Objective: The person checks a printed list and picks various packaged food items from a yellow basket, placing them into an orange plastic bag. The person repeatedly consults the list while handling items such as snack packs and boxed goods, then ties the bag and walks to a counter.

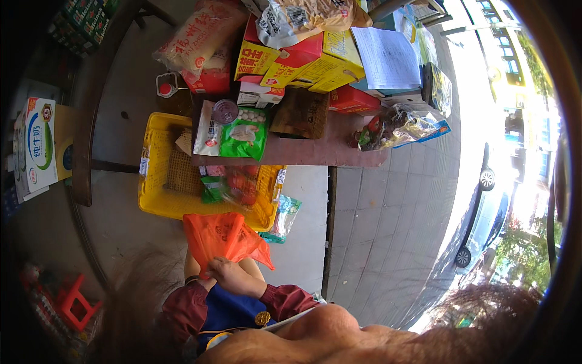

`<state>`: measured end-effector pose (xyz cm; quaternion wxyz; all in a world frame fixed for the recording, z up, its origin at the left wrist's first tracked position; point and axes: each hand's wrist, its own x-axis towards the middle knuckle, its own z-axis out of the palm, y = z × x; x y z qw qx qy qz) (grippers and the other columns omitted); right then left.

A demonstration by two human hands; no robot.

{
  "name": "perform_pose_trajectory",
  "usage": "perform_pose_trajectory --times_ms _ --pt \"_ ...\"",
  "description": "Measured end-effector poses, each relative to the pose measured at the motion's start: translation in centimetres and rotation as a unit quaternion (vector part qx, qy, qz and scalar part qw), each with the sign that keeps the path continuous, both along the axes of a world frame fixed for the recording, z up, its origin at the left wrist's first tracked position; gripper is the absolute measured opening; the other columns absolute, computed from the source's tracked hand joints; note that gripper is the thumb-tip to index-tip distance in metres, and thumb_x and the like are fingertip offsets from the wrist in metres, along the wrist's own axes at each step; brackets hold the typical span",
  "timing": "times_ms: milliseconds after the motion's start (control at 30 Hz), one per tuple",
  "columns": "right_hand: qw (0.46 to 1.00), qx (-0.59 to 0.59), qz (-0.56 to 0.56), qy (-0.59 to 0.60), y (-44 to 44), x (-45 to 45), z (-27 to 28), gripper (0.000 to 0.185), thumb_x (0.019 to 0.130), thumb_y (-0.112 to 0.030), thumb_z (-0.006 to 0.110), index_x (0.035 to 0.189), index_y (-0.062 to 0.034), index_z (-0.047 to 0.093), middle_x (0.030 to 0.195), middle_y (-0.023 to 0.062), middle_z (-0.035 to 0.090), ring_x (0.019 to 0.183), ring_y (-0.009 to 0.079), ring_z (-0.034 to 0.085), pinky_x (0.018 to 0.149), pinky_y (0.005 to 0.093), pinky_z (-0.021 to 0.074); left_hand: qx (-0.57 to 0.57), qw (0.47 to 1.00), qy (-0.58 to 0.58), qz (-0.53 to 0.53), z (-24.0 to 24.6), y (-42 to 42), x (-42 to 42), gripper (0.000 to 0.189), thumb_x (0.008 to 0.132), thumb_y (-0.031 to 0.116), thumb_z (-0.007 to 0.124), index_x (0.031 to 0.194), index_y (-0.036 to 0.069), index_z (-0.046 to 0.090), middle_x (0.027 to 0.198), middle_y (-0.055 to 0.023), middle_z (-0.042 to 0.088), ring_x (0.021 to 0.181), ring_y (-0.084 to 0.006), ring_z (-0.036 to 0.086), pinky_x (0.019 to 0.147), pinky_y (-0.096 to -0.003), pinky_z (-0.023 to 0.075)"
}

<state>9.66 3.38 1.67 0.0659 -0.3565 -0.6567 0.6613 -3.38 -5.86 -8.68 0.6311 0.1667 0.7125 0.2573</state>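
An orange-red plastic bag (218, 239) hangs in front of my body, over my lap. My right hand (229, 275) has its fingers closed on the bag's gathered lower part. My left hand (205, 281) is at the same edge of the bag, mostly hidden behind it and behind my right hand. Just beyond the bag stands a yellow plastic crate (152, 198), holding a clear bag of red items (241, 186) and a green packet (211, 189). On the table (318, 154) above it lie a green and white food packet (245, 134) and a round tin (225, 111).
Yellow and red cartons (295, 63), an open brown box (300, 113) and a clear bag of dark items (395, 127) crowd the table. An oil bottle (170, 93) stands left of it. A teal packet (282, 218) lies beside the crate. A red stool (77, 302) is at lower left.
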Motion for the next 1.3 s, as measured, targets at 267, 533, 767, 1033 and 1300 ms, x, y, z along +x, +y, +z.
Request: perform_pose_trajectory --times_ms 267,533,767,1033,1300 --pt "1.0 -0.024 0.02 -0.004 -0.1 -1.2 -0.5 0.016 0.083 -0.009 0.059 0.095 -0.0009 0.053 0.093 0.021 0.055 0.091 0.0399 0.055 0.076 0.045 0.0476 0.004 0.999 0.003 0.036 0.3 -0.6 -0.8 0.026 0.095 0.018 0.05 0.116 0.004 0.055 0.111 -0.0103 0.058 0.103 -0.022 0.056 0.085 -0.0369 0.0462" --pt "0.998 -0.038 0.048 0.012 -0.9 -3.8 -0.7 0.009 0.087 -0.008 0.058 0.092 -0.0007 0.057 0.085 0.0175 0.057 0.082 0.0344 0.058 0.072 0.0385 0.0472 0.008 0.998 0.005 0.059 1.4 -1.9 -2.7 0.026 0.095 0.018 0.05 0.116 0.004 0.055 0.112 -0.0101 0.058 0.104 -0.0219 0.056 0.085 -0.0368 0.0461" --pt "0.998 -0.055 0.043 0.005 2.9 -9.3 3.6 0.013 0.09 -0.014 0.06 0.091 -0.001 0.057 0.081 0.013 0.057 0.072 0.0255 0.059 0.064 0.0326 0.0471 0.011 0.998 -0.029 0.056 1.9 -2.9 -4.7 0.026 0.096 0.018 0.05 0.117 0.004 0.054 0.113 -0.0099 0.057 0.105 -0.0218 0.056 0.086 -0.0368 0.0459" --pt "0.993 -0.016 0.106 0.042 2.5 -17.0 4.4 0.013 0.087 -0.01 0.061 0.089 0.0013 0.056 0.084 0.0181 0.055 0.08 0.037 0.056 0.068 0.0401 0.0462 0.023 0.994 -0.001 0.108 1.6 -2.8 -10.8 0.026 0.096 0.018 0.049 0.117 0.003 0.054 0.113 -0.0097 0.057 0.106 -0.0217 0.055 0.087 -0.0367 0.0458" --pt "0.988 0.038 0.117 0.09 2.1 -24.1 1.7 0.011 0.084 -0.007 0.062 0.085 0.0009 0.055 0.081 0.0149 0.053 0.079 0.0339 0.053 0.069 0.0411 0.0454 0.028 0.983 0.017 0.181 -1.0 -2.5 -15.4 0.026 0.096 0.018 0.049 0.117 0.003 0.054 0.114 -0.0095 0.057 0.107 -0.0216 0.055 0.087 -0.0367 0.0456"
